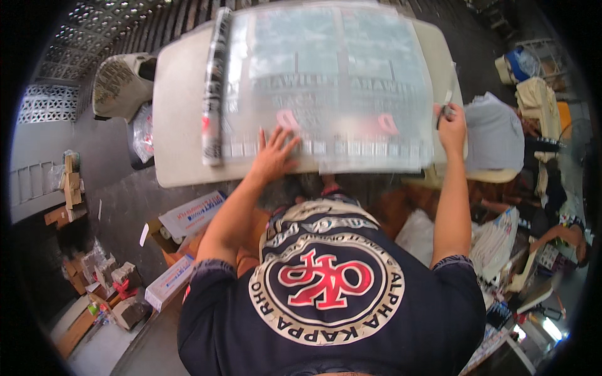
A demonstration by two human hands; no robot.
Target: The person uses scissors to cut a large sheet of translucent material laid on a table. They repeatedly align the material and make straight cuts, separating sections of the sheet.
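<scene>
A translucent printed plastic sheet [351, 69] with pale blue panels, pink marks and a row of small boxes along its near edge covers much of the cream table [179, 125]. Its left side ends in a dark, rolled-up part [214, 88]. My left hand [276, 152] lies flat with fingers spread on the sheet's near edge. At the sheet's right edge, my right hand [453, 130] is closed around black-handled scissors [446, 111], their pale blade pointing away from me. The fingers partly hide the handles.
Right of the table, grey folded cloth [495, 133] sits on another pale surface. A cream plastic chair [119, 84] stands at the left. Open cardboard boxes [191, 213] lie near my left elbow, with assorted clutter [116, 282] beyond. White bundled material [495, 241] lies beside my right arm.
</scene>
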